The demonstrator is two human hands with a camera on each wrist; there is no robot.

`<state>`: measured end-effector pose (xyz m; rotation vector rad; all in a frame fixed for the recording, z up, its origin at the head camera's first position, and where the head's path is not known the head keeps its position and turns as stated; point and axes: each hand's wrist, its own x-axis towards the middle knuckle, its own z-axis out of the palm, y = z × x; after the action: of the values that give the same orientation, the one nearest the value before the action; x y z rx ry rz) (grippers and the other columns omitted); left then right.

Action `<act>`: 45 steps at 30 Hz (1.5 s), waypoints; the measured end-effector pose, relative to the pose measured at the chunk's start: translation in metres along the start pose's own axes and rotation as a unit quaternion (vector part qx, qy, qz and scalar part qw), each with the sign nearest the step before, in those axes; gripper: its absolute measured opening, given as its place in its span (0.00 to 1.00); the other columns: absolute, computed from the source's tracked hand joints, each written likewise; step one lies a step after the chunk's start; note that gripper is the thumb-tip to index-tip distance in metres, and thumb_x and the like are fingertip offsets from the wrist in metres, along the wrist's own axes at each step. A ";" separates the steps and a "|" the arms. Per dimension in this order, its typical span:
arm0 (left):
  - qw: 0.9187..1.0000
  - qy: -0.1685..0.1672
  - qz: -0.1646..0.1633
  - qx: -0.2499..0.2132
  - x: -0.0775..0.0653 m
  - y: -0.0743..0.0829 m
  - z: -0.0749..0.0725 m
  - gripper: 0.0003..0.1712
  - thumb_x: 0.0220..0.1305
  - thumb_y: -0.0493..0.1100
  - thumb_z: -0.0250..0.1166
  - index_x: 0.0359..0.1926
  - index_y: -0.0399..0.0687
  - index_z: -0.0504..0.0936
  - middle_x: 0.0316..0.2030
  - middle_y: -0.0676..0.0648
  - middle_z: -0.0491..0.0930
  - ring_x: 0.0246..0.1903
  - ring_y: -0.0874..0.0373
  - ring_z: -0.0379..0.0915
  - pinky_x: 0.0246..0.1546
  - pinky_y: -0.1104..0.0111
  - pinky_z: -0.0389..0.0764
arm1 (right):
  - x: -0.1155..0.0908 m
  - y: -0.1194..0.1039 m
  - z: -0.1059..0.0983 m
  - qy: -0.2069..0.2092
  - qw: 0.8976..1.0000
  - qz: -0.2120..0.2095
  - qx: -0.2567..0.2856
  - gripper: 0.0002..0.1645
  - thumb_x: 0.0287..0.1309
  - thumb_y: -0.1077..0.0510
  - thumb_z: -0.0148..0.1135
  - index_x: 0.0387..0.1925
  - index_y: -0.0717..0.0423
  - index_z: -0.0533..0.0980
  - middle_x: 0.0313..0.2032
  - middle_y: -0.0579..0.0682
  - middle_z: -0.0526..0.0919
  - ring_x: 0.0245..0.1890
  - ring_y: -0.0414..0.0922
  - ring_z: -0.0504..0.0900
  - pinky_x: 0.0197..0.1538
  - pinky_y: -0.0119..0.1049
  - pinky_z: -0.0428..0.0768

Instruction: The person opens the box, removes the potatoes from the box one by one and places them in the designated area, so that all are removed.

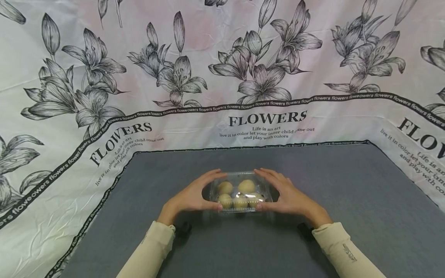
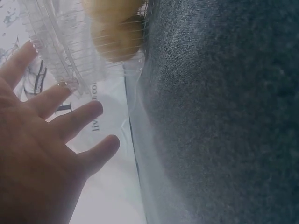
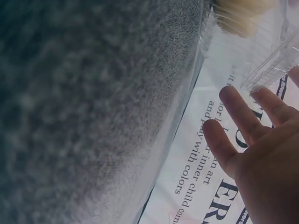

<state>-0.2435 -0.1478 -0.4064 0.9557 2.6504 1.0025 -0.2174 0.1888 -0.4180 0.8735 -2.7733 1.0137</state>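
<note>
Two cream sleeves (image 1: 147, 249) reached in from the lower left and lower right of the frame, nearest the camera. From them came a left hand (image 1: 194, 196) and a right hand (image 1: 292, 196), one at each end of a box (image 1: 240, 176) just below the centre of the frame. The box was clear, shiny plastic, roughly rectangular, with fine ridges along its edges and white glints across its front.

Inside it showed five round yellow pieces (image 1: 246, 186), dull and slightly greenish: two at the back and three in front, the front ones partly blurred by glare. Each hand pinched the box between a thumb at the near edge and fingers at the far edge. Both wrist views showed the fingers spread apart, the outer two free of the plastic. Whether the box's underside touched the table could not be told.

The grey table (image 1: 236, 251) filled the lower middle of the frame. Behind it and down both sides hung a white and pale pink cloth (image 1: 222, 88), printed with grey lilies across the top and the word "FLOWERS" in dark capitals below.
</note>
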 end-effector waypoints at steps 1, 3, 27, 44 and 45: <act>1.000 0.000 -0.002 0.000 0.000 -0.001 0.000 0.55 0.50 0.61 0.80 0.77 0.76 0.61 0.81 0.56 0.50 0.80 0.47 0.46 0.73 0.37 0.58 | 0.000 0.000 0.000 0.000 1.000 0.002 0.001 0.62 0.48 0.34 0.78 0.80 0.39 0.56 0.77 0.54 0.60 0.75 0.63 0.60 0.68 0.74 0.55; 1.000 0.001 -0.003 -0.002 0.001 -0.002 0.000 0.55 0.50 0.61 0.79 0.77 0.75 0.61 0.81 0.54 0.50 0.80 0.47 0.45 0.72 0.36 0.58 | 0.001 0.002 0.001 0.004 1.000 0.001 0.001 0.62 0.49 0.35 0.77 0.80 0.40 0.56 0.77 0.54 0.61 0.74 0.63 0.60 0.68 0.74 0.55; 0.999 0.037 -0.018 0.011 -0.019 -0.008 0.008 0.64 0.55 0.66 0.75 0.79 0.84 0.39 0.82 0.57 0.44 0.81 0.47 0.43 0.72 0.35 0.57 | -0.005 0.001 0.006 -0.023 1.000 0.017 0.000 0.73 0.47 0.34 0.79 0.82 0.43 0.43 0.79 0.62 0.49 0.77 0.69 0.52 0.67 0.79 0.51; 0.997 0.045 -0.030 0.054 -0.020 -0.004 0.015 0.67 0.51 0.71 0.75 0.80 0.81 0.38 0.82 0.51 0.47 0.81 0.43 0.42 0.71 0.31 0.53 | -0.008 -0.004 0.004 -0.027 0.999 0.031 -0.003 0.66 0.55 0.36 0.74 0.82 0.41 0.43 0.79 0.59 0.53 0.77 0.67 0.54 0.68 0.78 0.54; 0.997 0.045 -0.032 0.056 -0.020 -0.004 0.015 0.67 0.51 0.71 0.75 0.80 0.82 0.37 0.82 0.52 0.47 0.81 0.43 0.42 0.71 0.31 0.53 | -0.008 -0.004 0.004 -0.027 0.999 0.030 -0.005 0.65 0.56 0.36 0.74 0.82 0.41 0.43 0.79 0.59 0.53 0.77 0.67 0.54 0.67 0.78 0.54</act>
<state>-0.2250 -0.1539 -0.4224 0.8594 2.8176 0.9124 -0.2080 0.1877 -0.4210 0.8333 -2.8620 0.9992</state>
